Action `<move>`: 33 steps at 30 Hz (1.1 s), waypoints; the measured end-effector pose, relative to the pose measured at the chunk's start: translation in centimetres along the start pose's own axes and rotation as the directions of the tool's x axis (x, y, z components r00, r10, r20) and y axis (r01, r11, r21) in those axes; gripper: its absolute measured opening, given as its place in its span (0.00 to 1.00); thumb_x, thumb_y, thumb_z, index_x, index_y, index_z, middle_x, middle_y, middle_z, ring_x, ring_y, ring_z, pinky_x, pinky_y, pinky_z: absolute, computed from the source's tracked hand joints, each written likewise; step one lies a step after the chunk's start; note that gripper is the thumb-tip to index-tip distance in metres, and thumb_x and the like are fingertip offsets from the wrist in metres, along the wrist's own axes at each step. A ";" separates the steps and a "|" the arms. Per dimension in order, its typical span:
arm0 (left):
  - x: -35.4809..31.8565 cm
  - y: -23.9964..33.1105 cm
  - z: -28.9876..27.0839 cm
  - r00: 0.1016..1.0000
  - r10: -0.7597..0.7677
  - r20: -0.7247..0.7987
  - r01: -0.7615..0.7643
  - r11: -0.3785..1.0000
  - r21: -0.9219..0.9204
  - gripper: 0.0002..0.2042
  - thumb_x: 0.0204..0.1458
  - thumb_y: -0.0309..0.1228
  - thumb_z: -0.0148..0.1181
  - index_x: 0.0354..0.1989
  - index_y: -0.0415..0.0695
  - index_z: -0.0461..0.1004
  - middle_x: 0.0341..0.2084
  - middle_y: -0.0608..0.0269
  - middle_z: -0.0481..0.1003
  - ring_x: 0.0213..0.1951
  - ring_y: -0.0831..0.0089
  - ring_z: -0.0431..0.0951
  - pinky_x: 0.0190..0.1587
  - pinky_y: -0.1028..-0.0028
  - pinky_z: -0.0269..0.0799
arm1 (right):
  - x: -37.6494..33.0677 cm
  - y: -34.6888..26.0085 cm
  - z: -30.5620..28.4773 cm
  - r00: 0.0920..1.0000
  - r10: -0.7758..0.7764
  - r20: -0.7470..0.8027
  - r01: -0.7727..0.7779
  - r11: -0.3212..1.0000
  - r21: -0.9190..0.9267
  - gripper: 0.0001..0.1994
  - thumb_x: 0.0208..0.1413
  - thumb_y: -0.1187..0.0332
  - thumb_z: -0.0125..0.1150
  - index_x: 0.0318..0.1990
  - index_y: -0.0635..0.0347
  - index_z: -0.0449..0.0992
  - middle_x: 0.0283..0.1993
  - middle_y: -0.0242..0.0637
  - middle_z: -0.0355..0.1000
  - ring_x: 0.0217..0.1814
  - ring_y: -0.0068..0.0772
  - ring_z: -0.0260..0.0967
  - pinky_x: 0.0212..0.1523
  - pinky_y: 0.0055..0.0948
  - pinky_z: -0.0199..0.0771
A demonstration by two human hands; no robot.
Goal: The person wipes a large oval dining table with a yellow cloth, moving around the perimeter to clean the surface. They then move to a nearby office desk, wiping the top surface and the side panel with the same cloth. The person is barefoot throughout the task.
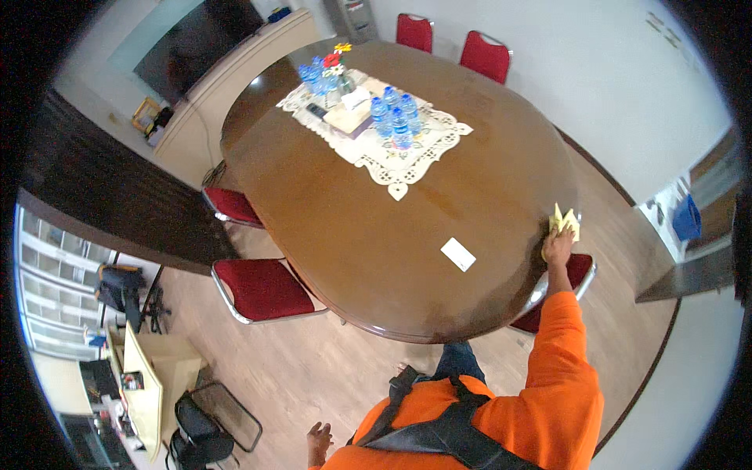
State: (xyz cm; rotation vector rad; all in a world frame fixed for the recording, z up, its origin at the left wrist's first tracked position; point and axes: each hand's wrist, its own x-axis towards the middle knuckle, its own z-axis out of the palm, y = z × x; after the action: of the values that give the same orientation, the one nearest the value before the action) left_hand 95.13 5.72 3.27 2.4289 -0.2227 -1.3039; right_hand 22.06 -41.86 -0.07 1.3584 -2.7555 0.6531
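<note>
My right arm reaches out to the right rim of the brown oval table (pixel 352 235). There my right hand (pixel 557 246) is closed on a yellow cloth (pixel 565 222), which is bunched under the fingers at the table's edge. Low in the view, beside my body, hangs my left hand (pixel 319 439); its fingers are apart and I see nothing in it. A white rectangular card-like thing (pixel 458 254) lies flat on the tabletop, left of my right hand.
A lace runner (pixel 423 168) bears water bottles (pixel 395 117), a tissue box (pixel 348 119), a dark remote (pixel 316 110) and a flower vase (pixel 338 77). Red chairs (pixel 262 290) surround the table, one (pixel 581 270) under my right arm. A desk (pixel 141 384) stands at lower left.
</note>
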 end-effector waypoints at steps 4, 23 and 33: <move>-5.1 -1.2 0.8 0.988 -0.150 -0.019 0.144 0.971 -0.189 0.34 0.52 0.37 0.65 0.63 0.33 0.58 0.38 0.52 0.78 0.29 0.71 0.77 0.23 0.70 0.76 | 6.4 -3.8 5.0 0.992 -0.126 -0.006 0.124 0.984 -0.129 0.30 0.61 0.56 0.45 0.65 0.70 0.58 0.69 0.60 0.51 0.73 0.61 0.44 0.71 0.54 0.41; -10.6 5.4 14.3 0.995 0.089 0.041 -0.097 0.945 0.311 0.30 0.54 0.38 0.64 0.62 0.35 0.63 0.41 0.57 0.80 0.38 0.70 0.80 0.39 0.69 0.76 | -22.5 -24.8 4.2 -0.562 -0.815 -0.137 0.438 -0.434 0.787 0.21 0.46 0.74 0.54 0.51 0.61 0.73 0.62 0.43 0.64 0.70 0.46 0.53 0.71 0.42 0.49; -13.3 1.9 12.0 0.972 -0.222 -0.075 0.216 0.974 -0.074 0.30 0.53 0.36 0.64 0.60 0.32 0.64 0.20 0.66 0.75 0.22 0.80 0.71 0.25 0.74 0.70 | 8.1 -11.3 4.9 0.533 -0.789 0.306 0.784 0.596 0.173 0.32 0.54 0.71 0.51 0.67 0.68 0.52 0.71 0.57 0.48 0.72 0.56 0.48 0.70 0.48 0.48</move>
State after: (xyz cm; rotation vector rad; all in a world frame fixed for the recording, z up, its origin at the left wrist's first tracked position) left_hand 77.82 5.10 8.27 2.5006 0.1127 -1.2727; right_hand 26.49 -55.90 1.05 2.6568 -1.8779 0.3633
